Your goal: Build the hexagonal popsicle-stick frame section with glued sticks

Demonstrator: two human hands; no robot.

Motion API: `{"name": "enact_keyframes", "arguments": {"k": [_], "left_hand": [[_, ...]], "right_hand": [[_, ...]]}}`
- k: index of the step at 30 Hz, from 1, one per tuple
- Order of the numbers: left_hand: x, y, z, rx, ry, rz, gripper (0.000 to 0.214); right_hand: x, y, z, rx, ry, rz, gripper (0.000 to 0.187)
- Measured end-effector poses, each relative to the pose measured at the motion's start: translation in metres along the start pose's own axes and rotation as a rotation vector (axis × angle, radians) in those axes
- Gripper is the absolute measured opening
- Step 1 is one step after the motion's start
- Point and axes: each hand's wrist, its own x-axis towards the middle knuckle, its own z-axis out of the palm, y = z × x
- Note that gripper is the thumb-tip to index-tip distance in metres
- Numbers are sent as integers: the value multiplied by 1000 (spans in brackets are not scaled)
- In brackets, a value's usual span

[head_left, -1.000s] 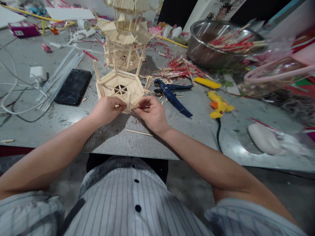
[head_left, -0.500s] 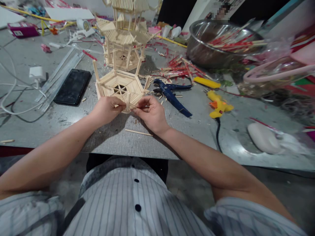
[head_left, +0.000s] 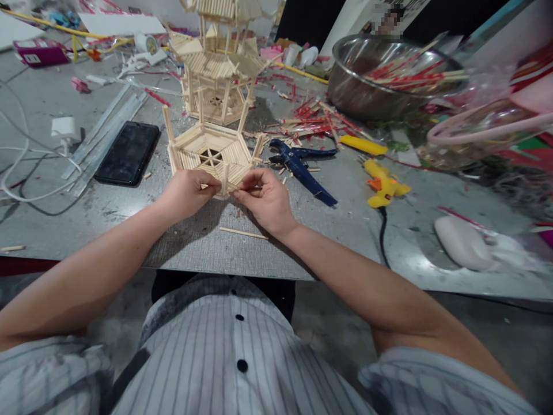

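Observation:
A hexagonal wooden-stick base (head_left: 235, 141) with short upright posts lies on the grey table in front of me. My left hand (head_left: 190, 193) is closed in a pinch at its near edge, left of the front post (head_left: 225, 180). On the other side of that post, my right hand (head_left: 268, 199) pinches the same edge between thumb and fingers. Whether a separate small stick is in my fingertips, I cannot tell. One loose stick (head_left: 244, 233) lies nearer to me, below my hands. Just behind the base stands a tiered pagoda model (head_left: 216, 63) of the same sticks.
Blue cutters (head_left: 309, 173), a yellow knife (head_left: 363, 144) and a yellow glue gun (head_left: 384, 183) lie to the right. Beyond them are a steel bowl (head_left: 345, 86) and red-tipped sticks (head_left: 311, 124). A phone (head_left: 128, 153) and white charger (head_left: 65, 130) are left; a white mouse (head_left: 462, 242) sits far right.

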Motion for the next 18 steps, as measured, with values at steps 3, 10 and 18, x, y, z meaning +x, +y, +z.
{"name": "enact_keyframes", "arguments": {"k": [3, 10, 18], "left_hand": [[0, -1, 0, 8, -2, 9, 22], [0, 3, -1, 1, -2, -6, 22], [0, 2, -1, -7, -2, -3, 21]], "right_hand": [[0, 0, 0, 4, -2, 8, 31], [0, -1, 0, 17, 9, 2, 29], [1, 0, 0, 2, -1, -3, 32]]}}
